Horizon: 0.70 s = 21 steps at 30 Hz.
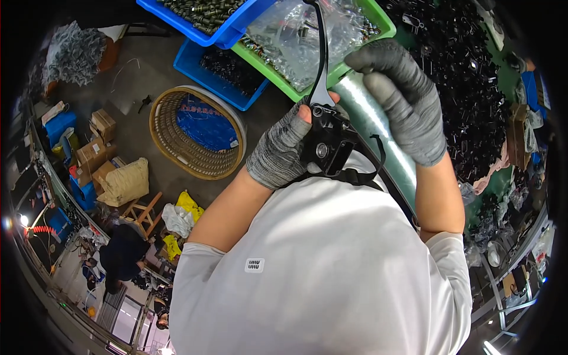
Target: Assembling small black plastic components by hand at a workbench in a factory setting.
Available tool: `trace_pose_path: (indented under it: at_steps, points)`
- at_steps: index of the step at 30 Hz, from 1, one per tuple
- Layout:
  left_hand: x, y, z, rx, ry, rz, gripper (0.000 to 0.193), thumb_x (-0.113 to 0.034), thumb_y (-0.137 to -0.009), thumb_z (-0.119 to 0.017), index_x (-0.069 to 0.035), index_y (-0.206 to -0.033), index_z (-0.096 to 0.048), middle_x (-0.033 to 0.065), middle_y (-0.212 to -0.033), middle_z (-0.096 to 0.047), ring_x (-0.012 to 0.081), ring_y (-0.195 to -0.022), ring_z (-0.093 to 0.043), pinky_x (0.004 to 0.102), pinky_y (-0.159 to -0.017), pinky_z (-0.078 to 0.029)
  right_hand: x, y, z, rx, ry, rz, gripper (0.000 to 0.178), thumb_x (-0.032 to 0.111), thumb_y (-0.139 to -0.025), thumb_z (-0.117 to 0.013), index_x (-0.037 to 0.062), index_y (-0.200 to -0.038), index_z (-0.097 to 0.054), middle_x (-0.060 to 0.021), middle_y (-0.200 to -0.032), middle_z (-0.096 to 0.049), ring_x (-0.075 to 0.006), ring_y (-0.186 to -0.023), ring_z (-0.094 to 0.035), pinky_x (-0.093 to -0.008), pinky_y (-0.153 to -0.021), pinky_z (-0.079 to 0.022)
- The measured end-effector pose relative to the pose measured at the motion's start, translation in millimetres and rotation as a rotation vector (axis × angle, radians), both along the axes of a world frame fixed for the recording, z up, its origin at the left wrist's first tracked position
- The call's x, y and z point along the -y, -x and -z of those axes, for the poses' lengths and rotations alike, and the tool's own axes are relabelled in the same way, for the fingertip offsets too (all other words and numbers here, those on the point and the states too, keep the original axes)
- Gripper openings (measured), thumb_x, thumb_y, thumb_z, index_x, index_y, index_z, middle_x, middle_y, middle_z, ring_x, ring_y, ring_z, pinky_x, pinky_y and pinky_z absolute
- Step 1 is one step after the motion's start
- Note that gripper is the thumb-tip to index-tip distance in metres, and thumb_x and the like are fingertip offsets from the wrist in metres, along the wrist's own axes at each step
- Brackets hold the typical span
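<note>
My left hand (281, 148), in a grey knitted glove with bare fingertips, is closed round the base of a brake lever (323, 65). The lever's long, curved black arm points away from me, and its silver-grey root sits at my thumb. Just below it, a black boxy device (326, 145) with a strap hangs at my chest and partly hides the grip. To the right, my right hand (408, 103), also gloved in grey, is raised beside the lever without touching it. Its fingers are loosely bent, the thumb stands apart from the index finger, and nothing shows between them.
Ahead is a green bin (284, 83) holding small metal parts and clear plastic bags. Blue bins (222, 38) of parts adjoin it. A shiny metallic cylinder (370, 109) lies beneath my right hand. Black parts (473, 77) cover the right-hand table. A woven basket (177, 151) stands left.
</note>
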<state>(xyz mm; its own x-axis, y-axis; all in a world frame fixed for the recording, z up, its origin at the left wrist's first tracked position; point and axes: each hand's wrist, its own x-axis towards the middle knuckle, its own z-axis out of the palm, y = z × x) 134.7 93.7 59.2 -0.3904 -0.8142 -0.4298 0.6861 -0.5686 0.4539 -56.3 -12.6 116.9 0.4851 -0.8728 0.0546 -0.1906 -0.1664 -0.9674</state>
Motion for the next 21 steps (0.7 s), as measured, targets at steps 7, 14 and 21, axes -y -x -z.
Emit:
trace_pose_path:
  at_steps: [7, 14, 21]
  points:
    - [11, 13, -7, 0.01, -0.015, 0.089, 0.067, -0.056, -0.099, -0.055, -0.004, -0.14, -0.049, 0.0082, -0.125, -0.062, 0.0171, -0.114, -0.061, 0.0311, -0.101, -0.05, -11, 4, -9, -0.05, 0.011, -0.078, 0.024, 0.002, -0.081, -0.077, 0.001, -0.105, -0.073, -0.0107, -0.096, -0.072, -0.0214, -0.089, -0.07, -0.0316, -0.082, -0.055]
    - [17, 20, -6, -0.001, 0.034, 0.104, 0.064, -0.055, -0.101, -0.051, -0.003, -0.138, -0.052, 0.0081, -0.127, -0.062, 0.0164, -0.116, -0.06, 0.0301, -0.102, -0.049, -4, 12, -8, -0.123, 0.066, -0.204, 0.016, -0.002, -0.082, -0.076, 0.0007, -0.097, -0.071, -0.0117, -0.097, -0.074, -0.0228, -0.088, -0.072, -0.0323, -0.081, -0.057]
    - [12, 32, -3, -0.177, -0.057, 0.05, 0.043, -0.033, -0.106, -0.052, -0.005, -0.138, -0.053, 0.0054, -0.129, -0.062, 0.0144, -0.117, -0.059, 0.0308, -0.105, -0.047, 8, 22, -19, -0.228, 0.497, -0.464, 0.014, 0.006, -0.081, -0.072, 0.0078, -0.095, -0.071, -0.0099, -0.101, -0.07, -0.03, -0.089, -0.067, -0.0399, -0.078, -0.055]
